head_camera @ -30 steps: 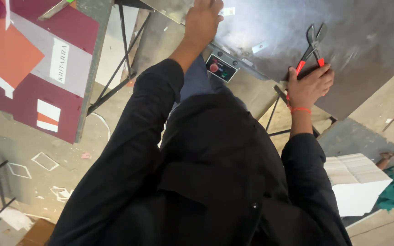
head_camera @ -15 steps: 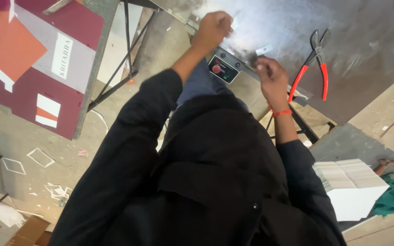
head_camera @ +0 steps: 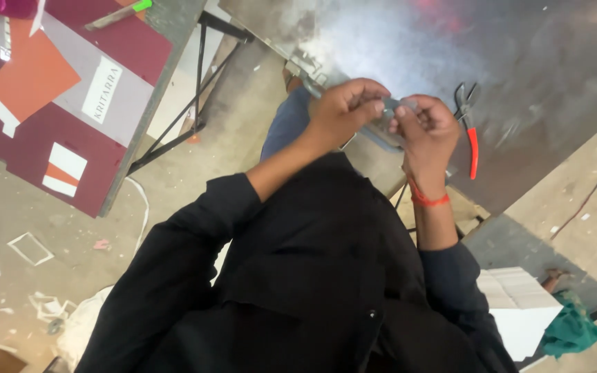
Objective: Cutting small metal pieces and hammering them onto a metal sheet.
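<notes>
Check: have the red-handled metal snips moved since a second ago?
Yes. The red-handled metal snips left the right hand and now lie on the grey metal sheet.

Workshop, sheet-metal bench, pliers (red-handled), littered floor

We have one view only, from a camera worn on the head, so no second view shares any part of the scene. It looks steeply down our own front: the black shirt fills the lower middle of the frame, very near the lens. Both arms stretch up and away from us, and the left hand and right hand meet near the top centre, over the edge of a grey metal sheet. The concrete floor lies farther below at left. The frame sits tilted, so table edges run diagonally.
</notes>
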